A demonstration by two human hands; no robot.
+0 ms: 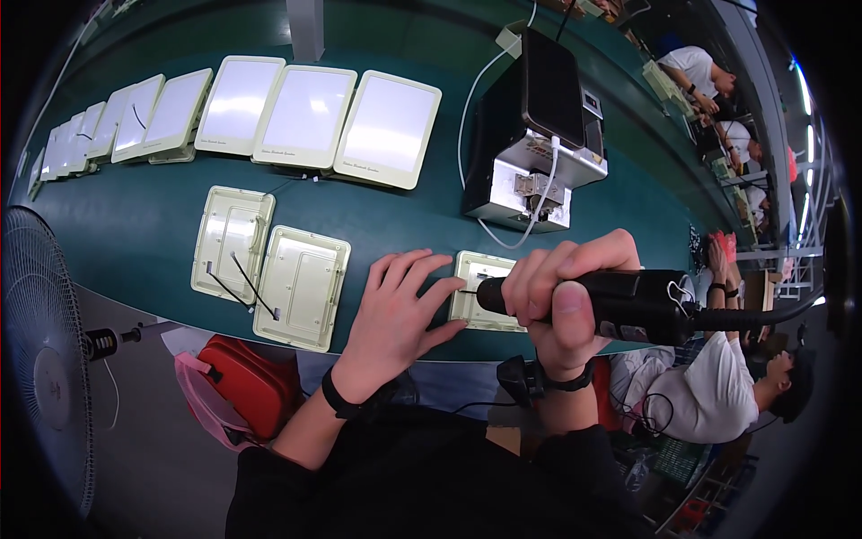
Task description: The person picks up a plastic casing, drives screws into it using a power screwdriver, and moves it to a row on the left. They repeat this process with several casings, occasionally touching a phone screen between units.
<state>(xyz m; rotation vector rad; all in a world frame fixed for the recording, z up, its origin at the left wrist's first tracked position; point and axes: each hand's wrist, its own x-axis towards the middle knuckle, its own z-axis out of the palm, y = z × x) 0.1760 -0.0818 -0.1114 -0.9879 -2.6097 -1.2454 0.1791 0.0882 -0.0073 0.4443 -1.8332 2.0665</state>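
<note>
My right hand point(564, 301) is wrapped round a black corded electric screwdriver point(633, 305), held nearly level, its nose pointing left over a small cream plastic housing point(485, 322). The hand and tool hide much of this housing, and the screwdriver's tip lies close to its left side. My left hand point(392, 305) has its fingers spread, with the index finger and thumb at the housing's left edge. Farther left lie two cream back shells, one point(232, 238) partly behind the other point(301, 287), with black cables across them.
A row of cream-framed, white-faced panels point(386, 130) runs along the green table point(404, 216). Behind my right hand stands a metal machine point(539, 193) with a black device point(552, 90) and white cable. A fan point(54, 368) is at far left, a red bag point(251, 382) below the edge. Co-workers sit right.
</note>
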